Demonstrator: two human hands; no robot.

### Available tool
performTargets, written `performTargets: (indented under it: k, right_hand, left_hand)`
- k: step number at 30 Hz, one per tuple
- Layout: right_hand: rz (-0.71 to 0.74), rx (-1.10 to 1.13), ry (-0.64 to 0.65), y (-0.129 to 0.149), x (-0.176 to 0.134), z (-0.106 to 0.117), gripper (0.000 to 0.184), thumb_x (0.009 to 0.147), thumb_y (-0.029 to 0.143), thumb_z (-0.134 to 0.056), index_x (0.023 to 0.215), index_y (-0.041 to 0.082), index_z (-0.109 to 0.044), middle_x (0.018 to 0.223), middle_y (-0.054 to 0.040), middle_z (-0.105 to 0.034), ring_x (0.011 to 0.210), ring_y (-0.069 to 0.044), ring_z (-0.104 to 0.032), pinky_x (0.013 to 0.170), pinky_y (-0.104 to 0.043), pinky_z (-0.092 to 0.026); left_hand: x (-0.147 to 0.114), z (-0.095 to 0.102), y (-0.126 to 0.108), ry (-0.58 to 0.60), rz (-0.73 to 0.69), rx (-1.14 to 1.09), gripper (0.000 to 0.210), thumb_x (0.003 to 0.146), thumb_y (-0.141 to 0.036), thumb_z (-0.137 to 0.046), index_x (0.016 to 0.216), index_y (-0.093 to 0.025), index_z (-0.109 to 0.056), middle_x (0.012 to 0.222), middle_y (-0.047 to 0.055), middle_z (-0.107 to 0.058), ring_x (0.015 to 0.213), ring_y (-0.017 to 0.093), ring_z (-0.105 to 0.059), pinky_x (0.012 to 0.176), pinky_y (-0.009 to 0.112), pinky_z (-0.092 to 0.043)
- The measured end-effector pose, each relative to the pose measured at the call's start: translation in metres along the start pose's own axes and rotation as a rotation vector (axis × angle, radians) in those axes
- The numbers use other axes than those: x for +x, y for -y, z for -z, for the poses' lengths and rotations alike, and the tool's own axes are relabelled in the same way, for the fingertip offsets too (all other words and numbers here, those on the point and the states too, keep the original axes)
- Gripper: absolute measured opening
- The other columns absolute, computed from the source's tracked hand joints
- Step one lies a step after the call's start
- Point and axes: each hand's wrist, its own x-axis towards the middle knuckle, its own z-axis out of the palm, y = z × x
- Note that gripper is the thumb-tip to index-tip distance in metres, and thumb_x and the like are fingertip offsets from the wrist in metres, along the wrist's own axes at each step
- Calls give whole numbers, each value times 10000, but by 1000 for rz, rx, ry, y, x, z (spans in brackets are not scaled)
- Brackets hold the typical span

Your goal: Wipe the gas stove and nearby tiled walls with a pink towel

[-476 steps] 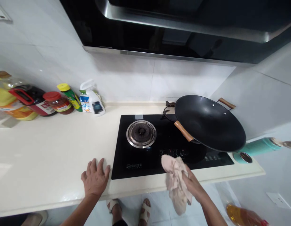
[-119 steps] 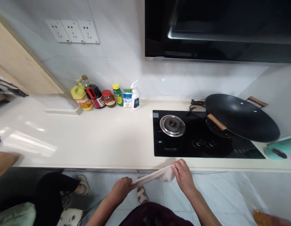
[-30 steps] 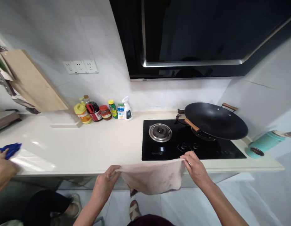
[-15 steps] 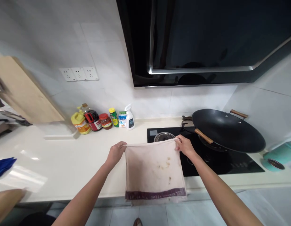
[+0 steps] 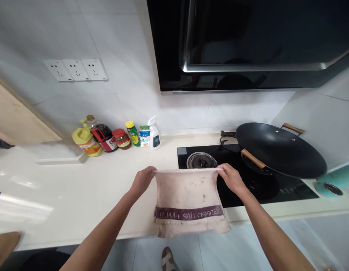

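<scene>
A pale, stained dish towel [image 5: 188, 192] with a purple lettered band near its lower edge is stretched between my two hands. My left hand [image 5: 143, 180] is closed on its upper left corner, above the white counter. The upper right corner is pinched in my right hand [image 5: 230, 177], over the front of the black gas stove [image 5: 272, 190]. The towel hangs down past the counter's front edge, its bottom flaring out. Just behind the towel's top edge lies a round burner [image 5: 202, 160], partly covered at its front.
A large black wok [image 5: 279, 150] with wooden handles rests on the right burner. Bottles, a red-lidded jar [image 5: 122, 138] and a white spray bottle [image 5: 154, 135] line the wall. A range hood [image 5: 248, 45] hangs above. A wooden board [image 5: 19, 109] stands at left.
The towel's lower part has swung up and outward, so its purple band sits higher. Both hands still hold the corners. The view has shifted, and more of the burner shows.
</scene>
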Motion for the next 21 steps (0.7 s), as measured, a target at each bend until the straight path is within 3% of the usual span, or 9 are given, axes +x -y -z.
performTargets:
  k: [5,8,10,14,17,21]
  right_hand:
    - [-48,49,197,-27,-116,-3,305,982,500,-488,870,253,-629,937,-46,-647,861,-211,-624,798,-324,-491]
    - [-167,51,318,-48,-179,-21,306,991,492,-460,908,256,-638,1007,-55,-648,896,-213,-644,796,-319,-519]
    - [-207,14,364,-61,-204,-30,280,968,471,-476,982,259,-658,1123,-65,-652,981,-223,-660,844,-327,-532]
    - [-279,-135,368,-82,-208,-35,341,968,491,-418,1027,254,-654,1176,-77,-659,927,-228,-678,900,-381,-533]
    - [-375,-282,311,-92,-188,-32,397,987,472,-351,1110,219,-631,1200,-119,-668,984,-263,-683,926,-413,-518]
    - [-528,-450,317,-85,-162,-41,444,1027,479,-307,1200,187,-594,1240,-149,-668,1139,-303,-660,946,-421,-495]
  left_hand:
    - [-88,-11,32,134,-59,-51,228,826,-426,-579,791,-243,-710,828,42,-732,746,175,-648,726,275,-516]
    - [-143,-31,66,348,9,-52,204,821,-315,-557,848,-240,-745,873,43,-733,751,161,-653,732,264,-521]
    - [-170,-45,87,461,93,5,247,770,-243,-576,928,-245,-766,957,41,-737,789,163,-673,766,270,-532]
    - [-187,-61,102,422,182,103,268,852,-249,-530,999,-239,-754,1013,49,-739,861,167,-696,837,266,-527]
    - [-175,-67,95,342,289,169,301,942,-309,-480,1107,-218,-714,1054,61,-757,932,172,-712,880,257,-511]
    - [-153,-80,82,318,386,235,320,939,-294,-500,1189,-189,-670,1079,77,-775,997,185,-719,855,255,-495]
